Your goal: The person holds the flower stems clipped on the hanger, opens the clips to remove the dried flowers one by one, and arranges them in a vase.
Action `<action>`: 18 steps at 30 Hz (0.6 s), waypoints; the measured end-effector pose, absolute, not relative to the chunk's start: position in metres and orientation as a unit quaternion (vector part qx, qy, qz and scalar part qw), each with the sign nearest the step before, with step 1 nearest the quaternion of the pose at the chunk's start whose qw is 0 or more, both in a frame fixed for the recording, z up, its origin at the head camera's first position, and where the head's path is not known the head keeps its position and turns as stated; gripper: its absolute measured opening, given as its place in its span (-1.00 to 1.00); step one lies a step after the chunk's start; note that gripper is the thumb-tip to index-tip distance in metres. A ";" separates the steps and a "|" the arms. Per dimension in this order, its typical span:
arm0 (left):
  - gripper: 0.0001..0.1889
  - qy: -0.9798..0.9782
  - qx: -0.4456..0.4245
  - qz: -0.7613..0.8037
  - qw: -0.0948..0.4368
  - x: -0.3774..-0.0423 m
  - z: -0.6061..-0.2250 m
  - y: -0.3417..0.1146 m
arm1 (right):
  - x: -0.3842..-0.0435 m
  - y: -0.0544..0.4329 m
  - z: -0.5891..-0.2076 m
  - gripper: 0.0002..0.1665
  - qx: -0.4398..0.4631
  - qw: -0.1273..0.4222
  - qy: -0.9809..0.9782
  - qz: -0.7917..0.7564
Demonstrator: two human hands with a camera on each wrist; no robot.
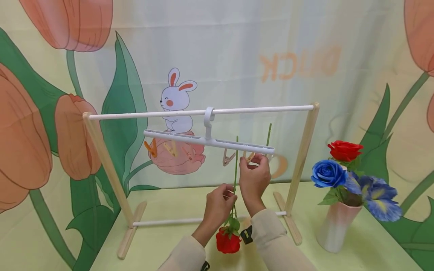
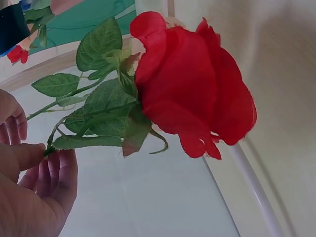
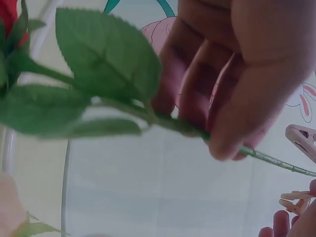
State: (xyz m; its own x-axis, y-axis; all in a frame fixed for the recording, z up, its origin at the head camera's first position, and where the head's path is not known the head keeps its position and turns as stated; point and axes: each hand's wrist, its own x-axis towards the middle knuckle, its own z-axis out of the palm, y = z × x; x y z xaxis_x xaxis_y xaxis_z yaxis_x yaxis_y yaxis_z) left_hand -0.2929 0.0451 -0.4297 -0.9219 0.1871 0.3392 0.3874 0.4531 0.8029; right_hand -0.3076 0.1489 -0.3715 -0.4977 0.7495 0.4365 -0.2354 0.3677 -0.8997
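A red rose (image 1: pixel 228 241) hangs head down, its green stem (image 1: pixel 235 169) rising past the grey hanger (image 1: pixel 208 142). My left hand (image 1: pixel 218 205) pinches this stem above the leaves, between thumb and fingers. Up by the hanger's lower right arm, my right hand (image 1: pixel 255 178) pinches a pale orange clothespin (image 1: pixel 249 156). In the right wrist view the clothespin (image 3: pixel 295 201) appears beside the right fingers, and the stem passes close to it. Just left of the stem hangs a pinkish clothespin (image 1: pixel 228 157). A second green stem (image 1: pixel 269 134) stands up behind the hanger's right end.
The hanger tilts down rightward on the white rod (image 1: pixel 152 114) of a wooden rack (image 1: pixel 108 169). Orange (image 1: pixel 151 147), yellow (image 1: pixel 170 148) and pink (image 1: pixel 187 153) clothespins hang at its left. A pink-and-white vase (image 1: pixel 339 227) with red and blue flowers stands at right.
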 end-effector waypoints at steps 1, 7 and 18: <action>-0.89 -0.847 -0.172 -0.493 0.101 -0.292 -0.430 0.043 | -0.307 0.149 -0.371 -0.57 -0.188 0.463 -0.685 0.531; -0.89 -0.845 -0.182 -0.494 0.100 -0.286 -0.436 0.035 | -0.306 0.153 -0.373 -0.55 -0.190 0.465 -0.684 0.529; -0.89 -0.849 -0.187 -0.485 0.097 -0.279 -0.442 0.021 | -0.310 0.157 -0.376 -0.55 -0.180 0.467 -0.683 0.531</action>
